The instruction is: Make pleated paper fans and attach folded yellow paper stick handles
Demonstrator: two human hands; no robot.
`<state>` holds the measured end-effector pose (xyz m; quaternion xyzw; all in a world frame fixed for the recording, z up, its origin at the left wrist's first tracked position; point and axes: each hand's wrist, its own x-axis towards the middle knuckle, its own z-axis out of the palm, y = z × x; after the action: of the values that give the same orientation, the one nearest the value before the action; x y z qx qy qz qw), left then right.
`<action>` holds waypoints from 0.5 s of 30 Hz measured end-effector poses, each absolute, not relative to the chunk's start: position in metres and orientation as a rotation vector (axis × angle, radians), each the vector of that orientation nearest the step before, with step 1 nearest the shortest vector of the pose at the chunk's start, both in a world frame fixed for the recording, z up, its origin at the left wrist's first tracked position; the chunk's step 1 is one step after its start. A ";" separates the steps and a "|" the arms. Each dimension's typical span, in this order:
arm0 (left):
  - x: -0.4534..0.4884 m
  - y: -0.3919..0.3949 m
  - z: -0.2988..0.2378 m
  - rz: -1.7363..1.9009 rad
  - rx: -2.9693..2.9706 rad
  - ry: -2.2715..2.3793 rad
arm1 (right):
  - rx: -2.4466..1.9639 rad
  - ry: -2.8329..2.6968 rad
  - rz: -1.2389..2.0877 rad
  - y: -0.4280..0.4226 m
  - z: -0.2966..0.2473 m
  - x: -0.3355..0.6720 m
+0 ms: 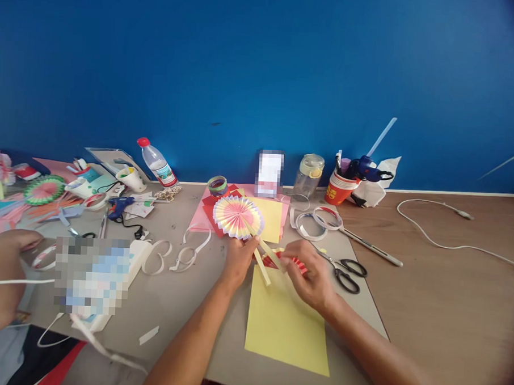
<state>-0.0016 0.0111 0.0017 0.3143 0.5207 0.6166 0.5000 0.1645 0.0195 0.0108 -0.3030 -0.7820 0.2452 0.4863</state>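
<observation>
My left hand (238, 260) is closed on a round pleated paper fan (238, 216) in pastel yellow, pink and blue, held by its base just above the table. Two pale yellow stick handles (265, 260) run down and right from the fan. My right hand (310, 276) is closed round the lower ends of the sticks, and a red pleated paper piece (300, 265) lies under its fingers. A yellow paper sheet (285, 324) lies flat below both hands.
Black-handled scissors (346, 273) lie right of my right hand. Tape rolls (319, 221), a jar (309, 175), a red cup of pens (341, 187) and a water bottle (158, 164) stand near the blue wall. Another person's hand (7, 261) is at far left.
</observation>
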 end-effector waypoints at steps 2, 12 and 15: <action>-0.001 0.010 0.001 1.506 0.808 1.291 | -0.643 -2.091 0.454 0.012 0.008 0.160; 0.003 0.009 0.011 1.494 0.874 1.199 | -0.805 -2.048 0.573 0.004 -0.007 0.150; 0.004 0.009 0.012 1.494 0.848 1.124 | -0.876 -1.988 0.639 0.004 -0.006 0.152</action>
<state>0.0037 0.0092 0.0122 0.3533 0.4685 0.6227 0.5176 0.1516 0.0037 -0.0060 -0.3503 -0.7948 0.2556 0.4244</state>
